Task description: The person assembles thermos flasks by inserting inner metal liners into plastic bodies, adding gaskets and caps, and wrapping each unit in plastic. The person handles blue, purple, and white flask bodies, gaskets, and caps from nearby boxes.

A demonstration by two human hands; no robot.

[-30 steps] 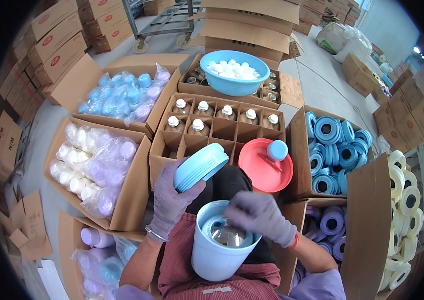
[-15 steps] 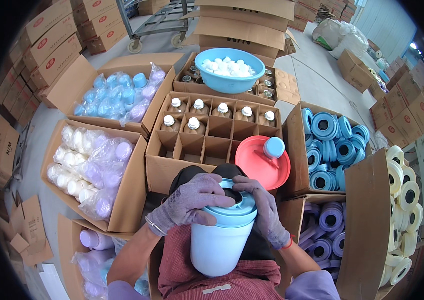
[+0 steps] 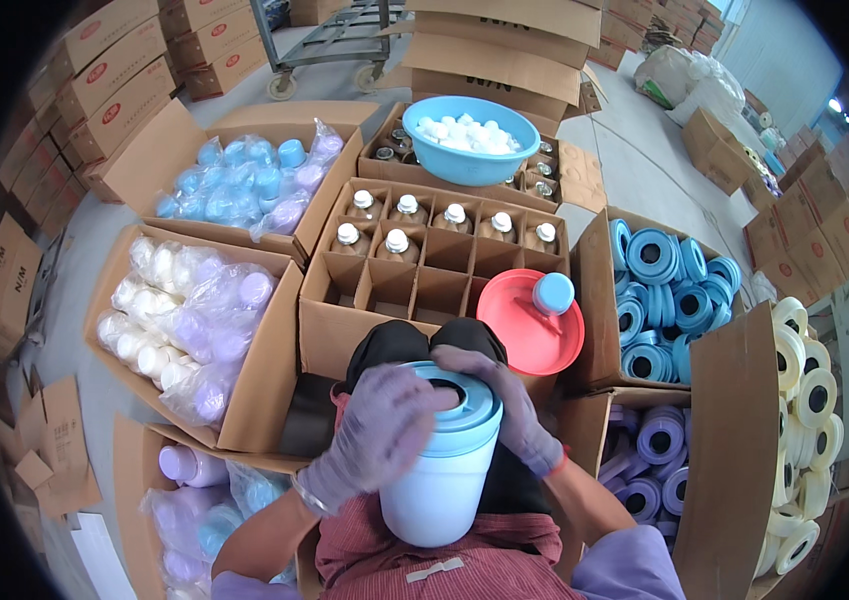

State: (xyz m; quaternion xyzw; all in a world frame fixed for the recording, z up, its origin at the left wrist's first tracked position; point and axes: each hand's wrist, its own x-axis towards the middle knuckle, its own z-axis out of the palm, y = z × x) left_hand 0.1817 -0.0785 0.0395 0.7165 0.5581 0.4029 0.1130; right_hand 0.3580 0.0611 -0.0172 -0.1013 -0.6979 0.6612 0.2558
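Upright in my lap stands a pale blue, bucket-shaped container. A darker blue ring-shaped top sits on it, with a dark opening in its middle. My right hand, in a greyish purple glove, curls round the far right side of this top, fingers bent against its edge. On the opposite side is my left hand, gloved alike and smeared by motion. Its fingers lie at the left edge of the top; whether they touch it is too blurred to tell.
Ahead, a divided carton holds several white-capped bottles, with a red basin at its right corner. Behind stands a blue basin of white caps. Boxes of blue rings, purple rings and bagged caps flank me.
My left hand has slid off the ring's upper face to its left edge. My right hand stays at the right side, fingers shifted slightly. The view has moved a little.
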